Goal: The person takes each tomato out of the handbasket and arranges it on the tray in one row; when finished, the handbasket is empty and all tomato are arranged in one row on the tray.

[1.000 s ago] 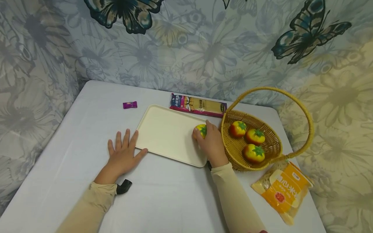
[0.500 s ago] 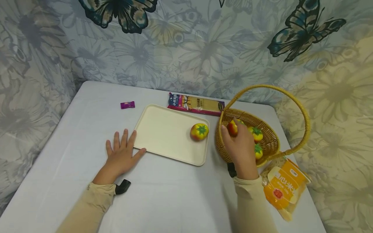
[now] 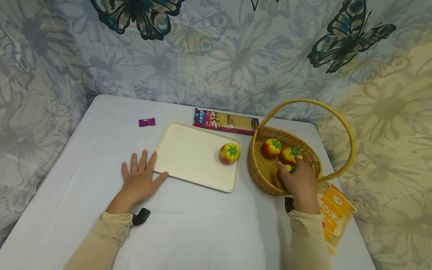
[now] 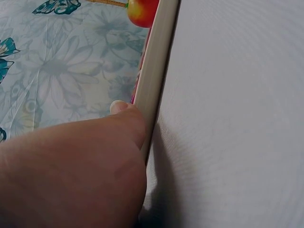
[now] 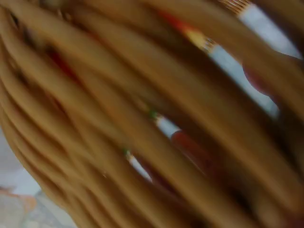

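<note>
My left hand (image 3: 139, 184) lies flat with fingers spread at the near left corner of the cream tray (image 3: 189, 157). In the left wrist view its thumb (image 4: 126, 114) touches the tray's rim. One red-and-yellow fruit with a green leafy top (image 3: 230, 153) sits on the tray's right side. Inside the wicker basket (image 3: 261, 176) are a fruit at the left (image 3: 271, 147), another behind the hand (image 3: 290, 155) and a nearer one (image 3: 288, 168). My right hand (image 3: 301, 183) reaches in over the rim, thumb and fingers around the nearest fruit, covering much of it. Basket weave fills the right wrist view.
The basket's tall handle (image 3: 352, 146) arches over its right side. An orange snack bag (image 3: 334, 210) lies beside it, partly behind the right arm. A long noodle packet (image 3: 226, 121) lies behind the tray, and a small purple wrapped candy (image 3: 146, 122) at the back left.
My right hand let go of the fruit on the tray, moved right into the basket, and passed from the left fruit to the nearest one. The left hand stayed in place.
</note>
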A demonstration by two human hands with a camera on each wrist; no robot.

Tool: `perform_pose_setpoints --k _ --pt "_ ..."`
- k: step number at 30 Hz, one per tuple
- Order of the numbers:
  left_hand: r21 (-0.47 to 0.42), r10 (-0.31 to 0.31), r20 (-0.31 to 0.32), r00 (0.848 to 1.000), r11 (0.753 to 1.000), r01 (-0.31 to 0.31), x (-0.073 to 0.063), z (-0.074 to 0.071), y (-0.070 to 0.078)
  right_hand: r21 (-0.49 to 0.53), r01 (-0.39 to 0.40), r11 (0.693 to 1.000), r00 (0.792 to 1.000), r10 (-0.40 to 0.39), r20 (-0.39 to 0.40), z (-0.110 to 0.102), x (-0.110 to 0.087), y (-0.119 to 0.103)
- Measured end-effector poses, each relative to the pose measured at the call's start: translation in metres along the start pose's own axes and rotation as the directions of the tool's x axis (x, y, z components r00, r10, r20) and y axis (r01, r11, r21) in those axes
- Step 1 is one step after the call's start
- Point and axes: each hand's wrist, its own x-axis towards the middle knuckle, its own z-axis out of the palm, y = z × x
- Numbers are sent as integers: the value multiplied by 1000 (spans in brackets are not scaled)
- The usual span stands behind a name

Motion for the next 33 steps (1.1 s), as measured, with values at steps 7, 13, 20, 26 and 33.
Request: perform_pose_setpoints --k 7,13,20,26,33 --pt "-21 10 -10 1000 1000 -10 -1 -1 1 -27 -67 997 997 66 -44 12 8 1" --pt "-6 14 -9 1000 1000 -14 0 2 -3 -28 -107 994 992 104 -67 13 13 5" --pt "-10 19 -10 1000 1000 -19 1 1 -4 -60 -75 995 994 70 -80 20 16 4" --pt "-14 17 -14 1000 1000 -17 0 0 -2 -46 -56 997 996 52 -77 22 15 1" --pt "-10 11 -10 1000 1000 -11 0 1 -2 -21 -47 999 996 46 -78 23 13 4"
